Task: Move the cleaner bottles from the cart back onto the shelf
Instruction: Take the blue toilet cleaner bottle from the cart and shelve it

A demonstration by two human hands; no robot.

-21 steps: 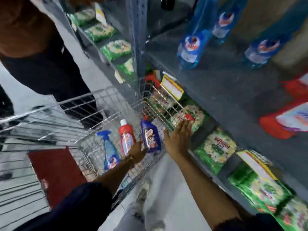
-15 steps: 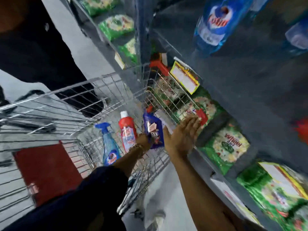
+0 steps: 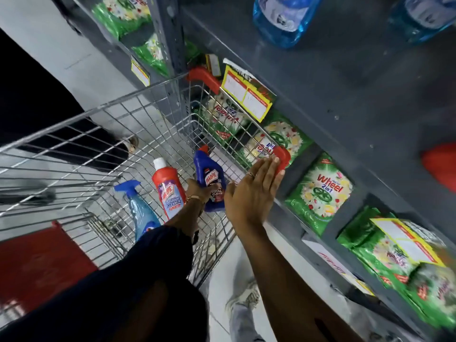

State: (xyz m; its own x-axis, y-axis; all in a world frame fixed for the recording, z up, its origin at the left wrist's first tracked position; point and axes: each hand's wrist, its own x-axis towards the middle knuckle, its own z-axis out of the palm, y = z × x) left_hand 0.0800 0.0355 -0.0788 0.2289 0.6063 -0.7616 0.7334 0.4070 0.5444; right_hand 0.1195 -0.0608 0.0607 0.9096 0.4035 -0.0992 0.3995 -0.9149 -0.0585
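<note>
Three cleaner bottles stand in the wire cart (image 3: 103,112): a dark blue Harpic bottle (image 3: 209,172), a red Harpic bathroom cleaner bottle (image 3: 169,191) and a light blue spray bottle (image 3: 139,211). My left hand (image 3: 197,192) reaches down into the cart and is closed around the lower part of the dark blue bottle. My right hand (image 3: 254,191) lies flat, fingers together, against the cart's rim by its red corner guard (image 3: 282,156). The grey shelf (image 3: 320,77) runs along the right, with two clear blue bottles (image 3: 283,18) on it at the top.
Green detergent packs (image 3: 320,191) fill the lower shelf beside the cart. A yellow price tag (image 3: 246,95) hangs from the shelf edge. A person in dark clothing (image 3: 37,107) stands beyond the cart at left. A red panel (image 3: 37,262) sits at the lower left.
The view has tilted and drawn closer to the cart. My left hand has closed round the dark blue bottle. My right hand stays on the cart rim.
</note>
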